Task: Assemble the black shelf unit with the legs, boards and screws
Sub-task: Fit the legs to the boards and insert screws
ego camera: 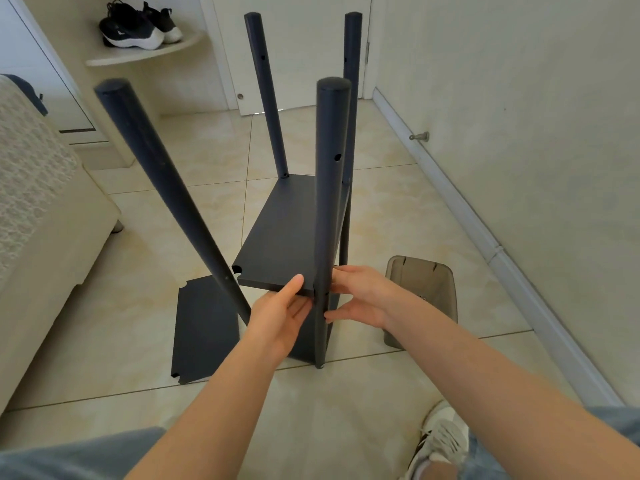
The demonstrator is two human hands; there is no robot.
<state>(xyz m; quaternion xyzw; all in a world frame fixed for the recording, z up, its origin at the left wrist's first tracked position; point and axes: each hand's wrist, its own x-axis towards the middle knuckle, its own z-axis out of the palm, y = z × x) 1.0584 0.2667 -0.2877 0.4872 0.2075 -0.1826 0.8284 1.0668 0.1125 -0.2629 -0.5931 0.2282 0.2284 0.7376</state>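
The black shelf unit stands on the tiled floor with several round black legs pointing up. A black board (pixel 284 233) sits raised between the legs. Its near right corner meets the near right leg (pixel 327 202). My left hand (pixel 280 313) holds that corner, thumb on top and fingers beneath. My right hand (pixel 360 296) is on the other side of the same leg, fingers against it at the joint. The near left leg (pixel 166 178) leans outward, away from the board's notched corner. Another black board (pixel 204 327) lies flat at the bottom. No screws are visible.
A grey-brown plastic bin lid (pixel 426 292) lies on the floor to the right. A cream sofa (pixel 45 216) stands on the left, a wall with white skirting (pixel 485 244) on the right. Black sneakers (pixel 135 26) sit on a corner shelf far back. My shoe (pixel 440 441) is near the bottom.
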